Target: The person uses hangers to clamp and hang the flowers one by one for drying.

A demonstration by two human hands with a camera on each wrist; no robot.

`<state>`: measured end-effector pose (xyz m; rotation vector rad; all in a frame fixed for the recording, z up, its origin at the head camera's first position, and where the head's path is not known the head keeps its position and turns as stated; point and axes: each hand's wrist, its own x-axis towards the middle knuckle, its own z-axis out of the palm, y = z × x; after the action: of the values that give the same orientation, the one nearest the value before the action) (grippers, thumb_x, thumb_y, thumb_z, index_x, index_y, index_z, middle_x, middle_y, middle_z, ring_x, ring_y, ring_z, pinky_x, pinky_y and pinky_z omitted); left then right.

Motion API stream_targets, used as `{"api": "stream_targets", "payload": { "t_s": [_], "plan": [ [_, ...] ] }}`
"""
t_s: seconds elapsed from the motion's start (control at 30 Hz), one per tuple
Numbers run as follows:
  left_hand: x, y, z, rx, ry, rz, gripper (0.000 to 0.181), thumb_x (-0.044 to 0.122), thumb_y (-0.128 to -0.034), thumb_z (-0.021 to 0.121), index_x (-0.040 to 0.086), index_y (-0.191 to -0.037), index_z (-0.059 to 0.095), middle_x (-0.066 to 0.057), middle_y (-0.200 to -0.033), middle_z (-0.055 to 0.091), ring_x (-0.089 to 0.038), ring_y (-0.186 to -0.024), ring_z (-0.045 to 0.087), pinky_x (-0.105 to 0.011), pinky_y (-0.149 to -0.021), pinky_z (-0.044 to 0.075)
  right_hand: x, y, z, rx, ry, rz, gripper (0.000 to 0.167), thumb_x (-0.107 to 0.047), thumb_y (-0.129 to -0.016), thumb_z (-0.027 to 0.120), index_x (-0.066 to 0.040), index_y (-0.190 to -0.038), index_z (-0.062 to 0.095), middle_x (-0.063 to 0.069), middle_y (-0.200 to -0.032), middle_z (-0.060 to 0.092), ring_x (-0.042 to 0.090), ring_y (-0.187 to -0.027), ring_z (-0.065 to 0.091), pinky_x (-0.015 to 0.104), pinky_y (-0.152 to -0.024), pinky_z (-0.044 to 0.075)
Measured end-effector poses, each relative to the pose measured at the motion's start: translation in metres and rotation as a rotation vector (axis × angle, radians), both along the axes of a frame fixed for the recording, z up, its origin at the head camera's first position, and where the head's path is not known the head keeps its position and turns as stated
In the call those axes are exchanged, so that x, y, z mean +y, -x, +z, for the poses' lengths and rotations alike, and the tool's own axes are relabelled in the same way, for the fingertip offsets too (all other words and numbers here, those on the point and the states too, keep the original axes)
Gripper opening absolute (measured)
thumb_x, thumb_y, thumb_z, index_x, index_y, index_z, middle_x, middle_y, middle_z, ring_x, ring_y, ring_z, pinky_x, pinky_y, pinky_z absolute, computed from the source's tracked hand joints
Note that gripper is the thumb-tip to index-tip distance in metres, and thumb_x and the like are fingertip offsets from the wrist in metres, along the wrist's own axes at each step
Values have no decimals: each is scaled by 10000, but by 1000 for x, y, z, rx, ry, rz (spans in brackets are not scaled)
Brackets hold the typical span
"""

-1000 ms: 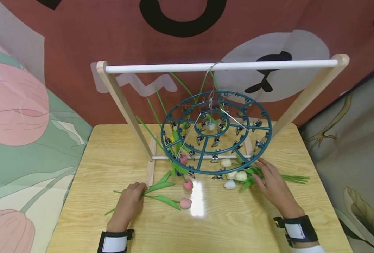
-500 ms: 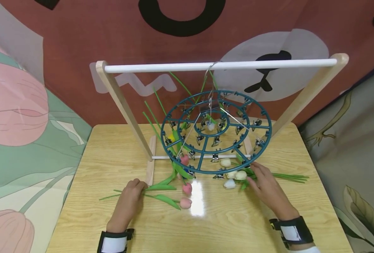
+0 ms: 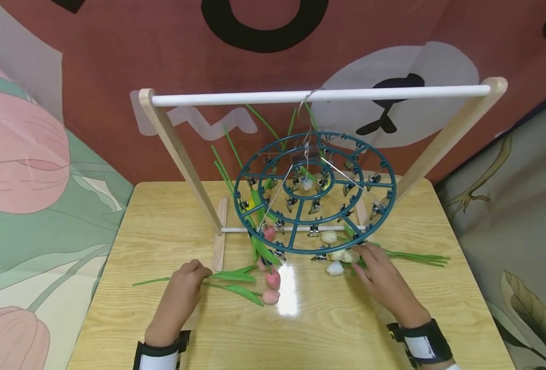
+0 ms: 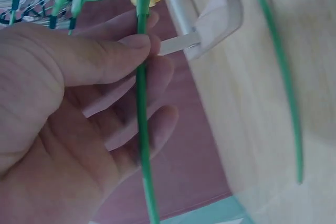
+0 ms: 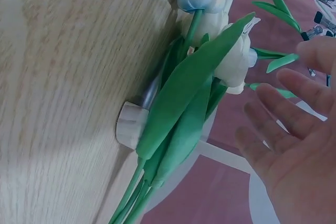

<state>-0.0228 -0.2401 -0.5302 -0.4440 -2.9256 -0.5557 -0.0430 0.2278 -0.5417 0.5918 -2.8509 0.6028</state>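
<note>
My left hand [image 3: 183, 290] pinches a tulip's green stem [image 4: 142, 103] between thumb and fingers; the leaf [image 3: 233, 275] points right towards several pink tulip heads [image 3: 273, 279]. Which head belongs to this stem is hard to tell. A second pink tulip [image 3: 270, 296] lies along the table just in front, its stem [image 4: 286, 82] apart from the hand in the left wrist view. My right hand [image 3: 383, 277] hovers with relaxed fingers beside a bunch of white tulips [image 3: 335, 268]. In the right wrist view its fingers [image 5: 294, 114] hold nothing, apart from the broad leaves [image 5: 184, 103].
A round teal clip hanger [image 3: 296, 223] with several metal clips hangs from the white rod [image 3: 236, 97] of a wooden stand [image 3: 180, 154], over the tulips. Some tulips hang from it with stems up. Fabric with prints [image 3: 115, 77] closes off the back.
My left hand has drawn slightly left, and the stem it pinches has swung level, sticking out further left. My right hand has moved left over the white tulips.
</note>
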Motion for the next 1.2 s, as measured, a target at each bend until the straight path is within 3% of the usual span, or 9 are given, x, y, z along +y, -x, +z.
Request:
{"api": "stream_targets", "payload": {
  "t_s": [0.27,0.57,0.7,0.83,1.03,1.2],
  "plan": [
    [-2,-3,36,89,9,-39,357,-263,-788,647,28,-930,797,-31,-816,618,-178,-733,581,-339,-605,523,-3,0,3,23,11,21,470,-77,-898,772,-7,-1332,605,201,-1270,632,379,-1216,589,556,-956,564],
    [4,2,68,121,77,-98,362,-232,-757,653,34,-952,804,-48,-839,680,-209,-716,601,-347,-594,483,-11,0,5,55,19,83,368,-27,-880,777,-10,-1234,678,163,-1262,690,352,-1173,643,521,-933,585],
    [11,7,76,157,51,-119,314,-199,-791,699,29,-991,777,-47,-871,714,-222,-793,660,-356,-618,519,-13,0,6,75,26,110,264,-100,-962,720,-22,-1213,694,145,-1232,712,326,-1143,666,498,-907,600],
    [21,8,83,206,50,-143,299,-213,-780,718,39,-933,766,-46,-861,709,-213,-786,657,-339,-604,508,-17,1,9,99,17,135,240,-184,-1039,628,-34,-1215,695,130,-1221,716,313,-1129,678,484,-911,603],
    [40,6,93,210,98,-197,308,-206,-739,778,64,-888,765,-23,-839,713,-178,-752,637,-294,-598,488,-39,-4,19,129,104,238,250,-30,-895,743,-115,-1130,749,12,-1123,753,189,-1042,717,377,-869,621],
    [57,13,93,166,104,-257,296,-182,-756,785,82,-887,758,-1,-833,702,-162,-762,638,-278,-620,489,-72,-9,25,120,190,379,298,-76,-914,732,-108,-1210,724,1,-1198,743,194,-1102,704,396,-930,600]
  ]
}}
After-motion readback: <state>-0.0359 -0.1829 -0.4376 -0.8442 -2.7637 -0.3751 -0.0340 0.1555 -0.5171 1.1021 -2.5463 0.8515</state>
